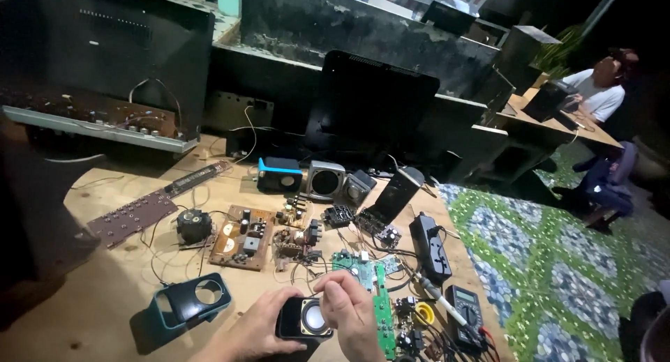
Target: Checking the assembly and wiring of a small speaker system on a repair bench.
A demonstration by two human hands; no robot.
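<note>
The small speaker (305,319) is half covered by the right hand (351,315); both wrists run off the bottom edge. The multimeter (466,317) display is too small to read. A dark blur hides the counter's (105,313) left side.

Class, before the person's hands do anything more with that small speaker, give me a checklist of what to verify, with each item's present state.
1. Left hand grips speaker: ok.
2. Right hand on speaker: ok.
3. Speaker cone unharmed: cannot tell.
4. Teal casing apart from the hands: ok.
5. Bench beside the right hand free of clutter: not ok, a green board and multimeter lie there.
6. Lighting on the table: ok.
</note>
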